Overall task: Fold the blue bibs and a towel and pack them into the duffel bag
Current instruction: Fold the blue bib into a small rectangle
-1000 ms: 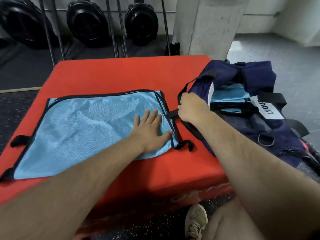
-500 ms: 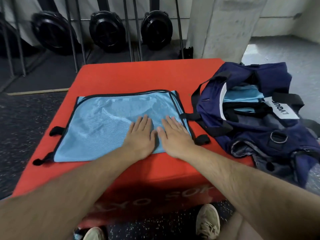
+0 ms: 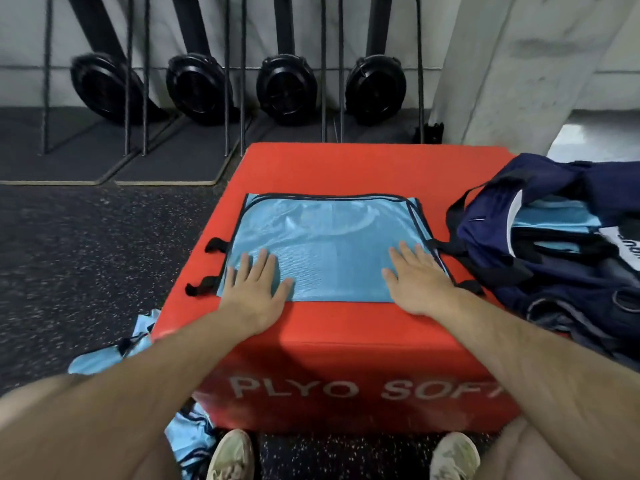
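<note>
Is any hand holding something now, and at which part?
Nothing is held. The left hand and right hand press flat, fingers straight, on the near corners of the blue bib.

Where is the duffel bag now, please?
In the head view, the navy duffel bag lies open on the right side of the red box, next to the flat blue bib.

You stand in gym or training hall. Red soft plyo box (image 3: 346, 168) before you, "PLYO SOF" printed on front face. Dark speckled rubber flooring (image 3: 86, 254) underfoot. Row of black round machine housings (image 3: 197, 88) on metal frames along pale wall, each on dark floor mat (image 3: 166, 161). Bare concrete pillar (image 3: 512, 64) at your right.
</note>
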### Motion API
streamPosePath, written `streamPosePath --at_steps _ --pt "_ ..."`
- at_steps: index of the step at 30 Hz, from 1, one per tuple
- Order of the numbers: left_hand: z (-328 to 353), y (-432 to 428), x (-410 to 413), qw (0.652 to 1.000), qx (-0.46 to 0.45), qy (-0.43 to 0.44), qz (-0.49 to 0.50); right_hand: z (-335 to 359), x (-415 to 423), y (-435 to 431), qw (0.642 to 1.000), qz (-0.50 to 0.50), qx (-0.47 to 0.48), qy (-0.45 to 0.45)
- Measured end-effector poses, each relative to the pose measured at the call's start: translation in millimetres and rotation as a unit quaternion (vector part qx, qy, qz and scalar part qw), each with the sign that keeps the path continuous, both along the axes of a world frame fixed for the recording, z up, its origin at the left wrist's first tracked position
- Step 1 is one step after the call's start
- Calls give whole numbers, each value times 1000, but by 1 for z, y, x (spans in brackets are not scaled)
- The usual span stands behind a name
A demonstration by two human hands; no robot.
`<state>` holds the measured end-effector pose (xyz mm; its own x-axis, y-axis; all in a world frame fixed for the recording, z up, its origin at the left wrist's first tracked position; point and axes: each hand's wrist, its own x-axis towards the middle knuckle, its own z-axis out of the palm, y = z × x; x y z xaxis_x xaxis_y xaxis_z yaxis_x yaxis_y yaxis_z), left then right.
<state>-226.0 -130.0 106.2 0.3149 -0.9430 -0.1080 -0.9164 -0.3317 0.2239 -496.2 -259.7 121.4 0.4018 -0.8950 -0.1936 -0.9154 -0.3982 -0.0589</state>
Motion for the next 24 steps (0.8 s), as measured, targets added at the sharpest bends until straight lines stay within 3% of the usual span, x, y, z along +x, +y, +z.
streamPosePath --at_steps 8,12,16,19,24 --pt "14 16 20 1000 13 -4 -24 26 90 75 986 147 14 -72" --pt "4 23 27 999 34 -11 -36 19 116 81 982 176 41 -59" --pt "6 30 38 996 -18 -16 -86 28 102 66 979 193 60 -6" --pt "16 30 48 986 -59 -40 -154 33 78 53 978 201 43 -26" --pt "22 22 49 979 -44 -62 -188 32 51 51 982 189 17 -23"
